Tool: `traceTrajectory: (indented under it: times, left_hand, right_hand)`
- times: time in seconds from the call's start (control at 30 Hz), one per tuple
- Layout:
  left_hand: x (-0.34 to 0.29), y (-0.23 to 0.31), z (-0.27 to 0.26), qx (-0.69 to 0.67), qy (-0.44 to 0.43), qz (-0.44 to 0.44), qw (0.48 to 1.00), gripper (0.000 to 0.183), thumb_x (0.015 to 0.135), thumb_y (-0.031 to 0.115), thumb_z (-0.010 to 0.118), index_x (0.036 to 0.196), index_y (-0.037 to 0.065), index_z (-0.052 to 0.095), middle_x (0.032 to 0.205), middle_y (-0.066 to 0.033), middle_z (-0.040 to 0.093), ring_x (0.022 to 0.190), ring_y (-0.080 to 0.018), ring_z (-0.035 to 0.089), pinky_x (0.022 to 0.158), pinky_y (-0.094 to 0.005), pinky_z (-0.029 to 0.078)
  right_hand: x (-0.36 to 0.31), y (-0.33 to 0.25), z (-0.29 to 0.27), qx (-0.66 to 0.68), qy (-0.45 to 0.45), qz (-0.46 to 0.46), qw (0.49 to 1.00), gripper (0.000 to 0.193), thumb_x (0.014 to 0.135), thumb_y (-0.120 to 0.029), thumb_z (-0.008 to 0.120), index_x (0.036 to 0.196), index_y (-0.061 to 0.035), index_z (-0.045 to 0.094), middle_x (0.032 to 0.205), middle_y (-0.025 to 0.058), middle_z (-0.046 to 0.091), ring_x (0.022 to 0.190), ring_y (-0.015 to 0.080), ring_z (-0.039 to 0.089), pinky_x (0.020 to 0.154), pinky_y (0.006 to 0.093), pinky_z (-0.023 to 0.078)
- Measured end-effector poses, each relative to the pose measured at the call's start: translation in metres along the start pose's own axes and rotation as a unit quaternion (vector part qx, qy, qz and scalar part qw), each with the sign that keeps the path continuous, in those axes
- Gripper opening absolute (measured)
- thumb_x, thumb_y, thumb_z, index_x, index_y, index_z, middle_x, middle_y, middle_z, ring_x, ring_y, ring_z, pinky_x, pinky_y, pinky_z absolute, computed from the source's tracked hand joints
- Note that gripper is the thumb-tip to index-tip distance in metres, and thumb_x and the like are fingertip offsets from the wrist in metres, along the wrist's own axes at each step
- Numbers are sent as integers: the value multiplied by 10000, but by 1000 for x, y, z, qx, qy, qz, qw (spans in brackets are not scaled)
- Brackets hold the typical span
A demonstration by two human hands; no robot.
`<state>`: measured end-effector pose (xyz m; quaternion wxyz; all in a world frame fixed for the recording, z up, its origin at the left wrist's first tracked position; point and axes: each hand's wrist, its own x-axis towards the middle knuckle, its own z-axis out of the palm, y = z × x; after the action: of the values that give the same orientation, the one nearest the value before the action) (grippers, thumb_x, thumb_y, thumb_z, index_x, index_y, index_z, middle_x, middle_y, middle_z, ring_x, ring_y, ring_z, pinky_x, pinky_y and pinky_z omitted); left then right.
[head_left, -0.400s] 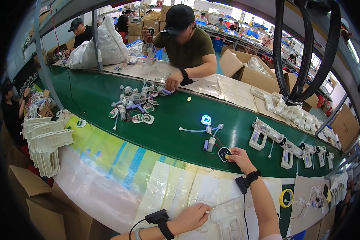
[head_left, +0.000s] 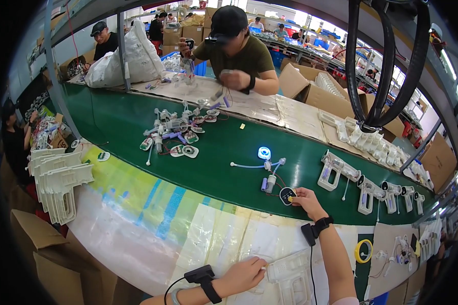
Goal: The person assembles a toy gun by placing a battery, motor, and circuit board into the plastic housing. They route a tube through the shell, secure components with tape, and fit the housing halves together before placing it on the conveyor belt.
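My right hand (head_left: 307, 201) pinches the edge of an oval button panel (head_left: 288, 196), black-faced with a white rim. Thin wires join it to a motor assembly (head_left: 270, 181) lying on the green belt, with a purple cylinder (head_left: 263, 184) beside it. Above these, a round part (head_left: 264, 153) glows blue, and a pale tube (head_left: 249, 164) stretches left. Near the front edge, my left hand (head_left: 245, 275) rests with its fingers curled together beside a white gun-shaped shell half (head_left: 286, 269). Whatever those fingers hold is hidden.
Across the green belt (head_left: 213, 180), a co-worker (head_left: 244, 56) handles parts above a heap of wired assemblies (head_left: 175, 127). Filled gun shells (head_left: 336, 170) line the right side. Stacked white shells (head_left: 61, 178) stand left. Yellow tape (head_left: 363, 251) lies at right; black hoses (head_left: 387, 66) hang above.
The co-worker's hand has risen from the heap, with parts including a purple cylinder dangling below it. The lit assembly and the heap have shifted slightly right. Both my hands stay nearly still.
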<state>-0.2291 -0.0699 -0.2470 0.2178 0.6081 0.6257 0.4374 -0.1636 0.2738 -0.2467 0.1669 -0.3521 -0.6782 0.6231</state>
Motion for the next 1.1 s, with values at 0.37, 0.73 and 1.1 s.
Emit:
traceTrajectory:
  times: [0.37,0.73,1.1]
  left_hand:
    - [-2,-6,0,11,1,2,1000,161,875,143,633,1001,49,601,859,-119,617,740,-308,645,630,-389,523]
    - [-1,-5,-11,6,-6,-2,1000,131,869,139,597,967,61,559,838,-128,600,764,-344,622,640,-439,506]
    - [-4,-16,-14,-6,1,17,1000,147,882,143,624,982,42,587,841,-126,616,723,-318,629,625,-400,506]
  right_hand:
    - [2,1,-2,-17,0,6,1000,254,807,-23,711,1049,15,646,929,59,682,808,114,654,700,220,538]
    - [-2,-14,4,-67,-9,26,997,193,826,-50,718,1006,13,690,890,51,690,750,102,644,687,213,529]
    - [5,-15,6,-92,26,18,995,200,879,-151,703,967,27,685,795,45,673,642,104,623,576,237,535]
